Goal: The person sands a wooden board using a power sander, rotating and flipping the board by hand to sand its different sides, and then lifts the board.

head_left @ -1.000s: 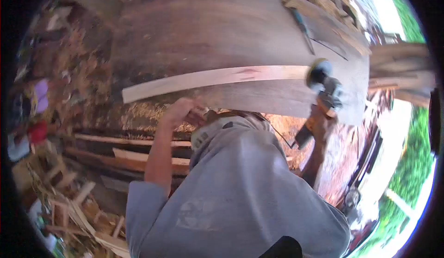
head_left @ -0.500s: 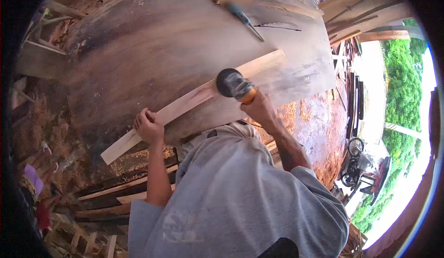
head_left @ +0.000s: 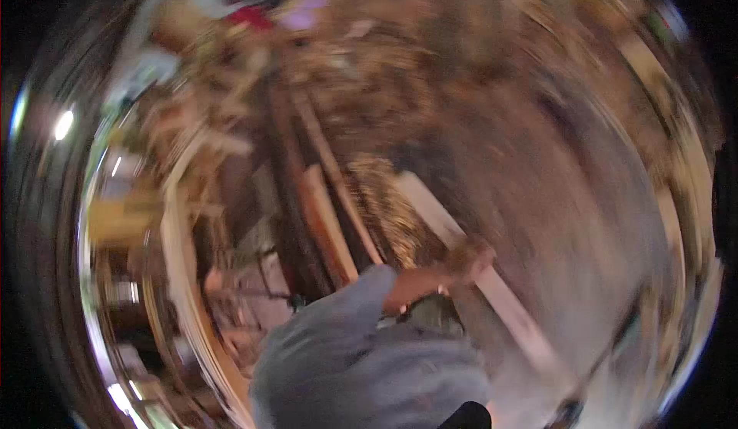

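Found the pale wooden strip [head_left: 513, 315] lying aslant on the dark surface [head_left: 553, 221], upper end near the wood shavings [head_left: 410, 233], lower end lost in haze and smear toward the bottom of the view. Saw the left hand [head_left: 470, 264] laid across the strip below its upper end, much as half a second earlier; could not tell the tightness of the fingers. Noted a sharp turn of the view since then, with the right hand, earlier plain on the power tool, now out of sight; could not tell its hold. Took a dark shape [head_left: 569, 412] at the lower edge, near the strip, for the power tool, without certainty. Judged the wood steadied from one side, but contact between tool and wood impossible to confirm. Farther out, made out a dark streak [head_left: 626, 333] right of the strip and, on the left beyond the shavings, a thin board [head_left: 328, 160] and a shorter board [head_left: 330, 217]. Counted as hindrances the sleeve [head_left: 357, 294] and grey shirt [head_left: 384, 390], hiding part of the near ground, and above all the blur.
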The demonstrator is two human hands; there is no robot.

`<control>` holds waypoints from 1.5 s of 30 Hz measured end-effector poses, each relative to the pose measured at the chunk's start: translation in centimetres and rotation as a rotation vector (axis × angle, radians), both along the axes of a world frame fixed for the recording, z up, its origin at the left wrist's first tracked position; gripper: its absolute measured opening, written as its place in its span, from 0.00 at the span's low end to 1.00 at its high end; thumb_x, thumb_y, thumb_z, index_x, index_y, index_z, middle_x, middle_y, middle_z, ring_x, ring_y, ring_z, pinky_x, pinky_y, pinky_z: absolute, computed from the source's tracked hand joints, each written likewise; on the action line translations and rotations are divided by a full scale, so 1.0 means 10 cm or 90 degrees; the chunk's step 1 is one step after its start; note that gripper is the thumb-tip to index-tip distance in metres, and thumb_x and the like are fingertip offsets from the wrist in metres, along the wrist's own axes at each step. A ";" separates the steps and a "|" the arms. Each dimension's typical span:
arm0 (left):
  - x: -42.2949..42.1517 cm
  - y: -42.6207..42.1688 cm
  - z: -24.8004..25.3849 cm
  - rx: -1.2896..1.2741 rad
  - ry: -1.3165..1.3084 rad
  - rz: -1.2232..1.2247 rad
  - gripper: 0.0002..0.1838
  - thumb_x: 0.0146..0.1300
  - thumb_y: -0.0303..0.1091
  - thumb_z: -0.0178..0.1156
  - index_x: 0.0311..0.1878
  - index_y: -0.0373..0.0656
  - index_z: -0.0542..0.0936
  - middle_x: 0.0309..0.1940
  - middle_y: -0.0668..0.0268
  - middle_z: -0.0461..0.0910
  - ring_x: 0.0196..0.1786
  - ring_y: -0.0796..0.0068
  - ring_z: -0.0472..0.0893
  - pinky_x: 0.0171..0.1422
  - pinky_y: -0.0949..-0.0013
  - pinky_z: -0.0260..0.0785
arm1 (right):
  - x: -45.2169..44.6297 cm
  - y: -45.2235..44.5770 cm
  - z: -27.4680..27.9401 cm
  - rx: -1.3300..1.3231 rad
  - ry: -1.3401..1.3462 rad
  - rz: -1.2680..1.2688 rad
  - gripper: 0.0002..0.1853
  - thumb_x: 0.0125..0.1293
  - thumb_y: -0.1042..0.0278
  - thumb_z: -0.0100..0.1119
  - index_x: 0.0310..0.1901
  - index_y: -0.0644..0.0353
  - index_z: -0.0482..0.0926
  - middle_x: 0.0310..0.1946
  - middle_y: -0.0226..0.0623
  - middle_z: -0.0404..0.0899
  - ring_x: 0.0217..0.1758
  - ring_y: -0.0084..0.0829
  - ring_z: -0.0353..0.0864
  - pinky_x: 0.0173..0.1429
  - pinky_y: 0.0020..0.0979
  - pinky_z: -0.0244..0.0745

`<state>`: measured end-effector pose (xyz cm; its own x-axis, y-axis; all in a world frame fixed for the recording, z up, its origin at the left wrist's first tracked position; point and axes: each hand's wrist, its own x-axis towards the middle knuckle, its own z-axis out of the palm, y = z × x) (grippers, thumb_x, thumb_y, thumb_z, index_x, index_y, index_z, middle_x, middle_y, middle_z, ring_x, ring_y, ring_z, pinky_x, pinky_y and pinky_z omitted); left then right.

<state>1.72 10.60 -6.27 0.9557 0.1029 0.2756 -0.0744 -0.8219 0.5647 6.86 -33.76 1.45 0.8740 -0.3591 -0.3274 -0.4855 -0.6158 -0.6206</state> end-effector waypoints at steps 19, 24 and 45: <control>0.06 -0.02 0.02 -0.002 -0.127 0.028 0.09 0.57 0.34 0.65 0.39 0.41 0.80 0.40 0.58 0.80 0.51 0.54 0.79 0.61 0.53 0.70 | 0.46 2.07 -0.07 0.081 0.013 0.316 0.20 0.62 0.71 0.66 0.57 0.62 0.82 0.49 0.40 0.84 0.52 0.41 0.82 0.55 0.45 0.77; 0.05 0.01 0.18 -0.066 0.040 0.023 0.09 0.58 0.34 0.64 0.39 0.41 0.81 0.43 0.56 0.82 0.53 0.52 0.80 0.63 0.52 0.71 | 0.05 1.69 -0.14 0.059 0.034 0.253 0.21 0.64 0.71 0.65 0.59 0.61 0.81 0.51 0.41 0.84 0.55 0.43 0.82 0.57 0.47 0.76; 0.21 0.14 0.21 0.095 -0.068 -0.035 0.06 0.65 0.27 0.59 0.43 0.40 0.82 0.35 0.56 0.82 0.42 0.50 0.79 0.53 0.48 0.69 | -1.61 -1.05 0.51 -0.039 -0.045 -0.323 0.16 0.50 0.67 0.74 0.42 0.62 0.90 0.28 0.28 0.84 0.30 0.22 0.80 0.34 0.32 0.75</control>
<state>3.85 12.04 -4.14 0.9231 0.0016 0.3846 -0.1750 -0.8888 0.4236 -9.22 -44.23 6.57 0.6039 -0.7606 -0.2385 -0.6904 -0.3496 -0.6333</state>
